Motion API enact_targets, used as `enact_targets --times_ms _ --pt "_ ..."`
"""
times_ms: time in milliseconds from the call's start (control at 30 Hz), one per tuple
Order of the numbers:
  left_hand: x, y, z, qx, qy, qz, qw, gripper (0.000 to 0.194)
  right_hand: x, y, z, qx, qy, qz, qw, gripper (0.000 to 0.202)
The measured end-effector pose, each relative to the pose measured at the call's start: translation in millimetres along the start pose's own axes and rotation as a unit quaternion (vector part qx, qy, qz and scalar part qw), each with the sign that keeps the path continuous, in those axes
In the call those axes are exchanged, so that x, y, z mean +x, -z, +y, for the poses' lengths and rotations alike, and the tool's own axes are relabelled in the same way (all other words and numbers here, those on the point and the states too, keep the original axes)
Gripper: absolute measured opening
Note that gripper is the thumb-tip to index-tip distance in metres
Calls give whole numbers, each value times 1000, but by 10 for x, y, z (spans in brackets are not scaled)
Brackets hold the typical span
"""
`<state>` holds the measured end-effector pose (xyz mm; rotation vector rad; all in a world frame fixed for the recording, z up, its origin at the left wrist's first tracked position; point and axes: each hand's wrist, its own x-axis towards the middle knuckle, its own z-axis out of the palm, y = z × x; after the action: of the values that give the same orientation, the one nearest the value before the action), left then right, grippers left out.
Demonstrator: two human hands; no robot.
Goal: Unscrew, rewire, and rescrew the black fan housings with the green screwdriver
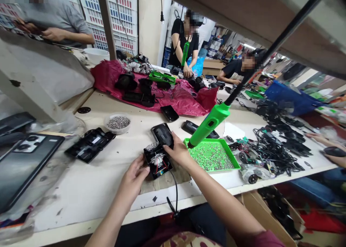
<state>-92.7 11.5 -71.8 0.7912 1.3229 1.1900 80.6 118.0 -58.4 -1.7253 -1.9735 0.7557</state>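
Observation:
My left hand (136, 173) grips the left side of an open black plastic housing (158, 162). A silvery motor-like part and red wires show inside it, and a black cord runs from its lower edge toward me. In my right hand (177, 149) is a smooth black cover (161, 133), tilted just above the housing's far edge; whether the two touch I cannot tell. Right of that hand, a green electric screwdriver (209, 126) hangs on a dark cable, its tip over a green tray (235, 165) of small screws.
Left of the hands lie another black housing (90, 144), a bowl of screws (118, 123) and a phone (29, 167). Cords and parts (273, 149) pile up at right. Black parts cover a magenta sheet (186, 103) behind. Several people work around the bench.

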Motion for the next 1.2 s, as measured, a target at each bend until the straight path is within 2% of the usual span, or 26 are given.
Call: enact_targets --times_ms 167,333,467,600,700,800,967,1200 --pt "-10 75 8 -51 41 -24 998 70 -143 84 -73 96 -29 51 994 65" --pt "-123 -50 74 -125 92 37 987 54 -651 234 -171 137 11 60 989 73" --pt "-256 -166 91 -196 92 44 975 50 -1031 305 -195 77 61 94 991 69" --pt "-352 -211 133 -258 119 60 957 48 -1222 262 -262 -22 120 120 985 70" --pt "-383 -216 162 -283 139 70 946 50 -1247 148 -330 -81 181 130 971 72" --pt "-393 -211 142 -289 122 48 948 56 -1206 25 -359 -123 207 127 962 72" --pt "-396 -200 72 -268 78 15 960 69 -1123 -61 -326 -152 171 115 967 71" --pt "-372 -192 34 -262 75 -1 962 80 -1046 -45 -315 -111 99 69 987 66"
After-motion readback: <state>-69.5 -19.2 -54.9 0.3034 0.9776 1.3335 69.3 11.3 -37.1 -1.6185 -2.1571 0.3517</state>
